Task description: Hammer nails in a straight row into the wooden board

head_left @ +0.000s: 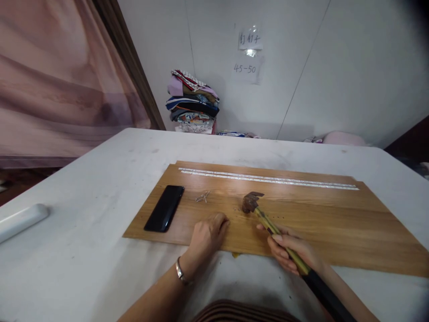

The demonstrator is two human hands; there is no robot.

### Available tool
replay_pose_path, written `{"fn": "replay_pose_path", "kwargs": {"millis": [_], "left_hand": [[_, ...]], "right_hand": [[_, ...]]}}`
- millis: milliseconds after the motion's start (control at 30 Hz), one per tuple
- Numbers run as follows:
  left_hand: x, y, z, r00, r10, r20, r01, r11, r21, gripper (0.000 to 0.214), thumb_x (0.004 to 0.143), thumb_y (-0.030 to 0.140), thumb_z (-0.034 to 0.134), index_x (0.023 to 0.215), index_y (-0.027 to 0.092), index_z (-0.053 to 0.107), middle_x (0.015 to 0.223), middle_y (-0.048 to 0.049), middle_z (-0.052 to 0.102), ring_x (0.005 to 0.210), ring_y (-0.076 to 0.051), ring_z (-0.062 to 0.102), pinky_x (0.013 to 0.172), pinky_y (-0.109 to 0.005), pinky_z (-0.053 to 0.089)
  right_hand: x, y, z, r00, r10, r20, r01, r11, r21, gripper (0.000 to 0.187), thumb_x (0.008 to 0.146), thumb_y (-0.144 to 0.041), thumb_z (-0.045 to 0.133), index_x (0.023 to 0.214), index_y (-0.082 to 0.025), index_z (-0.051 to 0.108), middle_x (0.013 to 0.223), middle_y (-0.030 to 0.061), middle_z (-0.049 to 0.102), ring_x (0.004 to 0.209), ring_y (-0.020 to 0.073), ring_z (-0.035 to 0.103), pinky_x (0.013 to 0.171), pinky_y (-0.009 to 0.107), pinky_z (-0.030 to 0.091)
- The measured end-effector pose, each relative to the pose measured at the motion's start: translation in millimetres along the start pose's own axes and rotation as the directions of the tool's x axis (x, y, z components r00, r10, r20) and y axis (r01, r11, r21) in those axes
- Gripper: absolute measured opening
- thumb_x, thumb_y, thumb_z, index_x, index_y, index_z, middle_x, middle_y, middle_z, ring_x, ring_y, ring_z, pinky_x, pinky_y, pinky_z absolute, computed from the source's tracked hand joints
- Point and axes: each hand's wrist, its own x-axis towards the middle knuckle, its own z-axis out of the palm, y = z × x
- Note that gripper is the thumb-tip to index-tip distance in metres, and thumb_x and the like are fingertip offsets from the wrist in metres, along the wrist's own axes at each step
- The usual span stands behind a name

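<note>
My right hand is wrapped round the handle of a claw hammer, which has a yellow-green shaft and a black lower grip. The rusty hammer head is over the middle of a wood-grain board, near a short row of small dark marks. On the board near its front edge rests my left hand, its fingers curled in; the fingertips are hidden, so I cannot see whether they hold anything. A small pile of nails lies beyond it. Left of the nails is a black phone.
Two white measuring strips run along the board's far side. The board lies on a white table, with a white rounded object at the left. Behind stand folded clothes and a wall with paper notes. A pink curtain hangs left.
</note>
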Motion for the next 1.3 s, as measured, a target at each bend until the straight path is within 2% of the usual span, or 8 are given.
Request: {"fn": "replay_pose_path", "kwargs": {"millis": [900,1300], "left_hand": [[0.3,1.1,-0.7,1.0,-0.022,-0.016,0.022,1.0,0.002,0.02,0.096,0.031,0.042,0.092,0.022,0.059,0.092,-0.0027,0.07,0.09,-0.017,0.065,0.079,-0.025,0.043],[-1.2,3.2,-3.6,1.0,-0.015,-0.02,0.015,1.0,0.002,0.019,0.096,0.03,0.043,0.09,0.023,0.059,0.088,0.0,0.069,0.084,-0.016,0.064,0.074,-0.025,0.041]], "right_hand": [[1.7,1.2,-4.5,0.999,0.003,0.033,-0.004,1.0,0.028,0.05,0.08,-0.038,0.069,0.126,-0.019,0.059,0.052,-0.0091,0.046,0.03,0.0022,0.029,0.027,0.012,0.03],[2.6,1.8,-3.2,0.999,0.025,0.035,-0.026,0.999,0.032,0.053,0.079,-0.039,0.07,0.126,-0.019,0.057,0.052,-0.0095,0.047,0.03,0.0025,0.028,0.027,0.012,0.031]]}}
